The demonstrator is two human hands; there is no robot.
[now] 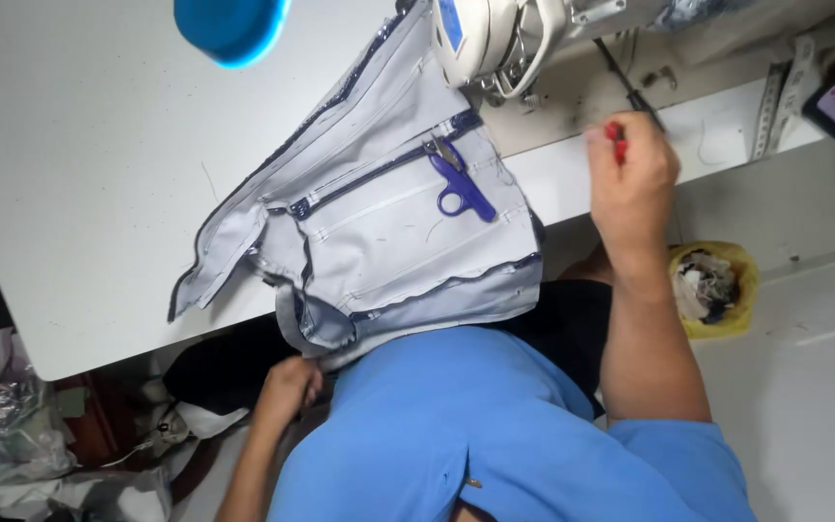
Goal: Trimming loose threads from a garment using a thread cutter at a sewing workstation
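Right hand (633,169), at the right of centre in the frame, is closed around a thin tool with a red grip (617,142) and a dark shaft that points up toward the sewing machine (495,39) at the top edge; it looks like a small screwdriver, though the tip is too small to read. Left hand (285,389) hangs low at the lower left, below the edge of the tabletop (79,193), fingers curled near dark cloth; whether it grips anything I cannot tell.

Largest on the white tabletop is the grey bag panel (388,232) with dark blue piping and zip lines, spread across the middle of the frame, its lower edge drooping over the tabletop edge toward the blue shirt (495,425). Purple thread snips (458,184) lie loose on top of it, just below the machine head. A blue round dish (232,27) sits at the upper left; a yellow scrap bin (727,290) stands on the floor at right.

To do this well, the tool wants a steady, upright line to the machine, wrist braced on the tabletop. Lifting the snips off first would be wise, since the panel could slide.
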